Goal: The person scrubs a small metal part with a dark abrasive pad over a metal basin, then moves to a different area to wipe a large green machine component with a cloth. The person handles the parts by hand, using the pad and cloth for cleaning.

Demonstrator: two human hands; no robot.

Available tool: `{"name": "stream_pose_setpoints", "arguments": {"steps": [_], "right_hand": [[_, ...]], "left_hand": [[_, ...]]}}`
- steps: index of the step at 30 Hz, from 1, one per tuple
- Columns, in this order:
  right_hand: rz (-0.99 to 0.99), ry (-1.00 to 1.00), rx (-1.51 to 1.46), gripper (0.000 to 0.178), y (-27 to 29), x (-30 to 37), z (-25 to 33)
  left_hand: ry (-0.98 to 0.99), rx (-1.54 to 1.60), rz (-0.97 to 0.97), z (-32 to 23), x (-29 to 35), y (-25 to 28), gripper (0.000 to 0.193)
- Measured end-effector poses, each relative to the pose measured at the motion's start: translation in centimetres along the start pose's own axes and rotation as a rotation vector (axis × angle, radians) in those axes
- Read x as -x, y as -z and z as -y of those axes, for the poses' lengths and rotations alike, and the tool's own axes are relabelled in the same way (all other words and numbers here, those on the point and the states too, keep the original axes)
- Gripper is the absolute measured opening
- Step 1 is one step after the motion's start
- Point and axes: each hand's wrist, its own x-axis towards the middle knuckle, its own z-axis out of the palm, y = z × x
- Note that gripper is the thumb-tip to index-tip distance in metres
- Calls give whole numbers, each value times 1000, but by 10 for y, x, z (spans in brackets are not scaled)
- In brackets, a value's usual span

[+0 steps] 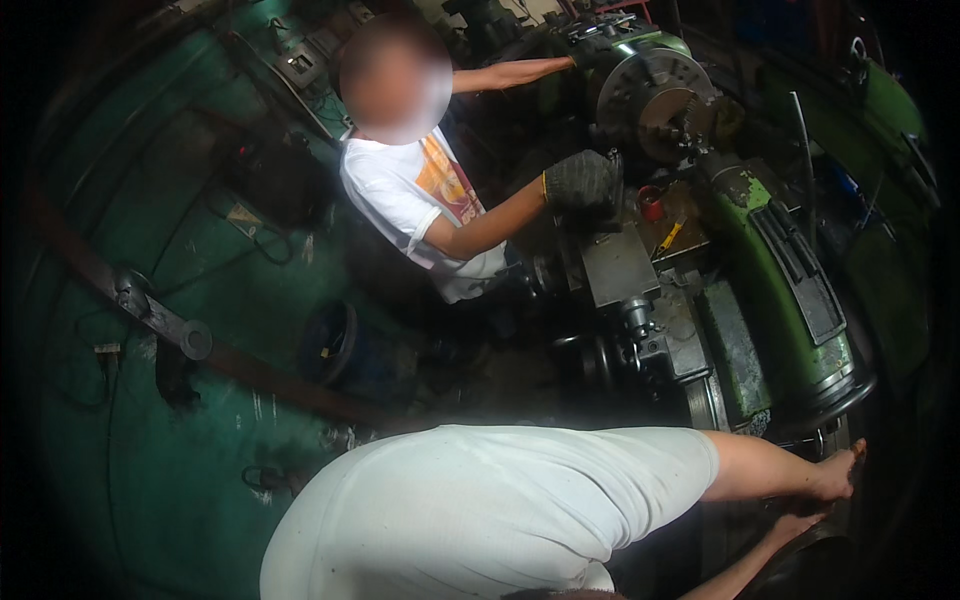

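My left hand reaches out from a white sleeve to the lower right. It lies flat, fingers out, on the end of a green lathe. Just below it, my right hand rests on a dark round part of the machine; its fingers are too dim to read. A co-worker in a white shirt stands at the lathe. One dark-gloved hand is on the carriage and the other is up by the headstock, next to the round chuck.
A small red thing and a yellow-handled tool lie on the carriage. On the green floor are a blue bucket, a long rusty bar and loose cables. More green machinery stands at the far right.
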Motion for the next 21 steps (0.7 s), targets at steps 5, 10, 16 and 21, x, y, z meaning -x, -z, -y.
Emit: {"name": "stream_pose_setpoints", "arguments": {"steps": [5, 10, 16, 21], "right_hand": [[112, 52, -69, 45, -5, 2, 16], [97, 32, -15, 49, -19, 8, -32], [132, 53, -14, 55, -25, 8, -53], [141, 63, -19, 58, -33, 7, -72]], "left_hand": [[-89, -181, 57, 6, 0, 25, 100], [71, -68, 62, -32, 24, 23, 84], [-21, 7, 29, -24, 23, 25, 77], [7, -89, 122, -17, 9, 33, 53]]}}
